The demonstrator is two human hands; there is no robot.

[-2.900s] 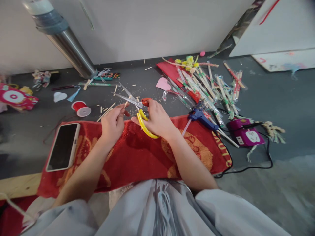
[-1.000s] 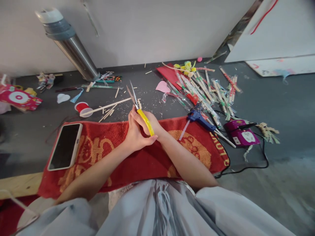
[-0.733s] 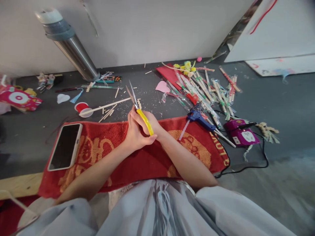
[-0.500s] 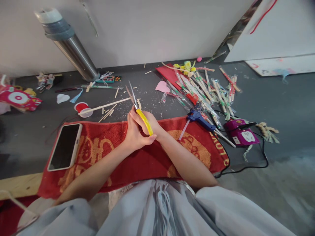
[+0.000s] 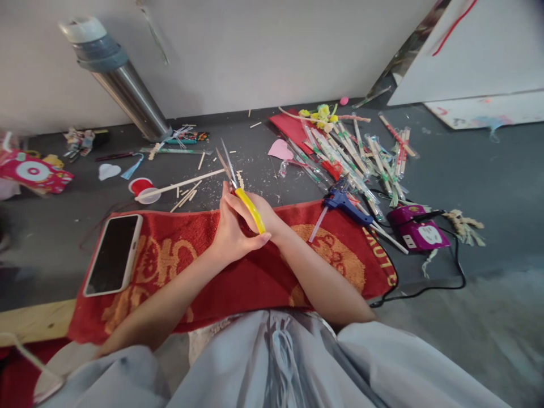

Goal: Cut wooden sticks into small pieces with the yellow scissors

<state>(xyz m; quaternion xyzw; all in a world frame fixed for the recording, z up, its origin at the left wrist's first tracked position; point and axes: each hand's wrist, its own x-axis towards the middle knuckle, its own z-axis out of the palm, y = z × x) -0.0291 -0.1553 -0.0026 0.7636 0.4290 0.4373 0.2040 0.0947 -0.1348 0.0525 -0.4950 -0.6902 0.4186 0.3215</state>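
Both my hands are together over the front edge of the red towel [image 5: 255, 289], round a pair of scissors [image 5: 250, 209] with yellow handles. My right hand [image 5: 266, 212] is closed on the handles from the right. My left hand [image 5: 229, 232] wraps round them from the left, its thumb reaching across below. The metal blades point up and away, slightly apart. A long thin wooden stick [image 5: 182, 183] runs from the spool of red thread [image 5: 142, 187] to the blades, its right end at them. Short cut stick pieces [image 5: 185, 197] and pale crumbs lie nearby. Most of my right fingers are hidden.
A phone [image 5: 114, 255] lies on the towel's left side. To the right are a blue glue gun [image 5: 346, 205], a purple power socket box [image 5: 419, 229] with black cable and many wrapped sticks [image 5: 344, 147]. A steel flask [image 5: 127, 90] stands at the back left.
My left hand has moved right from holding a short stick piece onto the scissors' handles. The blades are closer together, and the long stick now reaches them. Over the last second the hands barely move.
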